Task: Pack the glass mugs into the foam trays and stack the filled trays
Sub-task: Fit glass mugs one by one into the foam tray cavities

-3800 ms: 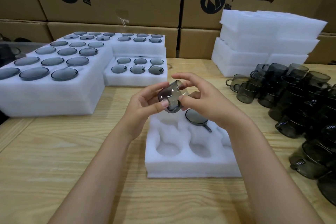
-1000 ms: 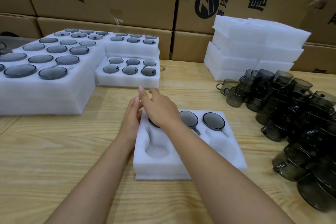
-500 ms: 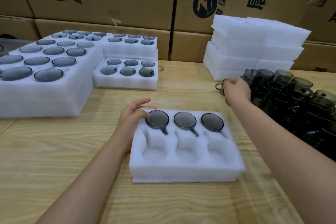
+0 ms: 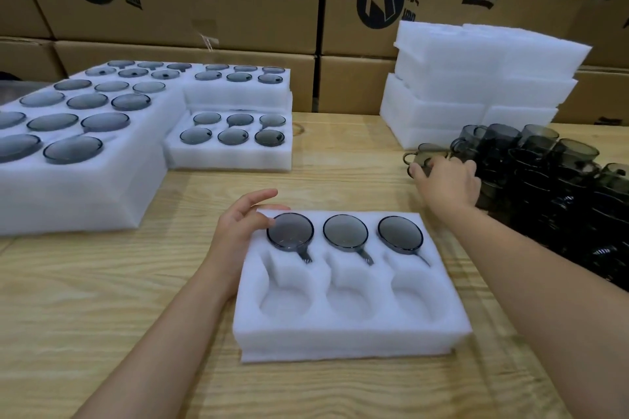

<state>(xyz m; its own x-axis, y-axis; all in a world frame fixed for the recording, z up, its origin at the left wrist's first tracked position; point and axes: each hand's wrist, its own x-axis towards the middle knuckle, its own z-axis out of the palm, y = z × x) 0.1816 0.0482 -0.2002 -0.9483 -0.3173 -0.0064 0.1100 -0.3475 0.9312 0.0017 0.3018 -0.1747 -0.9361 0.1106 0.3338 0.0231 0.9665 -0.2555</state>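
On the desk (image 4: 102, 299) a tray (image 4: 340, 340) holds three mugs (image 4: 345, 233) in its back row; the left hand (image 4: 243, 228) steadies it, fingers loosely apart, while the right hand (image 4: 446, 182) clamps its fingers on a mug (image 4: 422, 158) at the pile (image 4: 544, 180), probably bound for a front pocket (image 4: 286, 303).

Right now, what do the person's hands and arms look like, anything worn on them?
Both are bare. The left hand and right hand carry no gloves, and no ring shows on the fingers in view. The left forearm and right forearm show no sleeve, watch or band up to the frame edge.
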